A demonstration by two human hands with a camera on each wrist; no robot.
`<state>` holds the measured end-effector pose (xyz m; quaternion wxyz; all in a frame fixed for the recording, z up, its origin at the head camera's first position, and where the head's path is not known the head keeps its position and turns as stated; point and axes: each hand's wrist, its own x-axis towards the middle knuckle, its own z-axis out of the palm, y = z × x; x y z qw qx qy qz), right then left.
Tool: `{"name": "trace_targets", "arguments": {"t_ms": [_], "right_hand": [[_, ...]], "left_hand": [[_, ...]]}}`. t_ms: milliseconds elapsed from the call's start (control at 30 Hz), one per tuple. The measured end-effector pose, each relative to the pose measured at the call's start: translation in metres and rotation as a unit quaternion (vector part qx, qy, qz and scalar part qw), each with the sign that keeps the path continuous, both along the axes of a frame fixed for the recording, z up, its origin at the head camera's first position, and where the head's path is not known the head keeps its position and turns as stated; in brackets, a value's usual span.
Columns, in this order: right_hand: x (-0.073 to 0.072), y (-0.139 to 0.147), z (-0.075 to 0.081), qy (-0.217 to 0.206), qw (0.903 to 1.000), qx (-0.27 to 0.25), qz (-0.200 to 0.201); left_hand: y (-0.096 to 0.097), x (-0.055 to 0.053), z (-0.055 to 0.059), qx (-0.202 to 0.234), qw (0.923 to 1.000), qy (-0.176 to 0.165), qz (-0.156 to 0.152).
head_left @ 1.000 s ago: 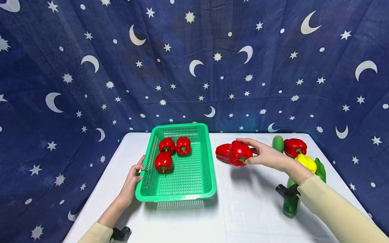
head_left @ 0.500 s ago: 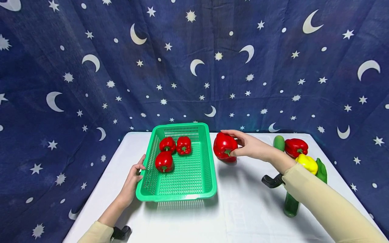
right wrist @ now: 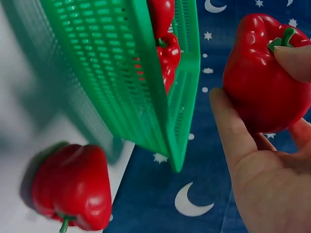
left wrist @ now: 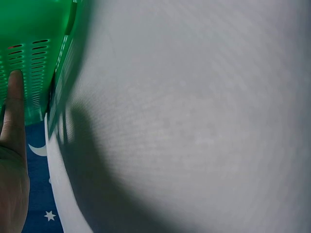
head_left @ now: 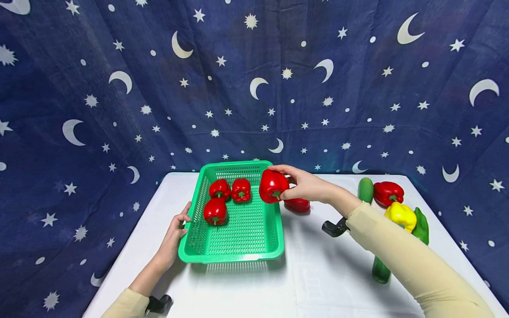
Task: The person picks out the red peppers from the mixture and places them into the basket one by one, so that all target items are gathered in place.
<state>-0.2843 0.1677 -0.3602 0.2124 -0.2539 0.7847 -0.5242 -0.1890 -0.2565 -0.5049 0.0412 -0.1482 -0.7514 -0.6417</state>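
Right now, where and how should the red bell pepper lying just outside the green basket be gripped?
I'd grip the red bell pepper around its thick middle, the right hand, once free, from above and right. It lies on its side, stem at one end, so its rounded body likely suits a wraparound grip; the green basket stands close on the left.

Curtain (head_left: 238, 88): behind table (head_left: 314, 265). Basket (head_left: 230, 259): on table; three peppers (head_left: 215, 212) inside, towards its left; left hand (head_left: 175, 229) at left rim. Held pepper (head_left: 272, 185): in right hand (head_left: 306, 184), above basket's right rim. Loose pepper (head_left: 299, 205): on table, right of basket. Vegetables (head_left: 400, 215): farther right.
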Motion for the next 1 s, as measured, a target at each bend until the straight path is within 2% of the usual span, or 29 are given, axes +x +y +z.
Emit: {"name": "trace_targets", "arguments": {"t_ms": [300,500,733,1000], "right_hand": [[-0.007,-0.024,-0.003,0.027,0.9993,0.019,0.016],[-0.009,-0.036,-0.003,0.03,0.9989,0.029,0.019],[-0.011,-0.049,-0.004,0.038,0.9985,0.03,0.023],[-0.014,-0.065,-0.001,0.003,0.9986,0.039,0.034]], "left_hand": [[0.001,-0.001,0.0,0.003,1.0,0.006,-0.001],[0.002,-0.002,0.002,0.003,0.9998,0.017,-0.006],[0.002,0.0,0.002,0.005,0.9999,0.014,-0.006],[0.002,0.001,0.003,0.006,0.9999,0.013,-0.007]]}}
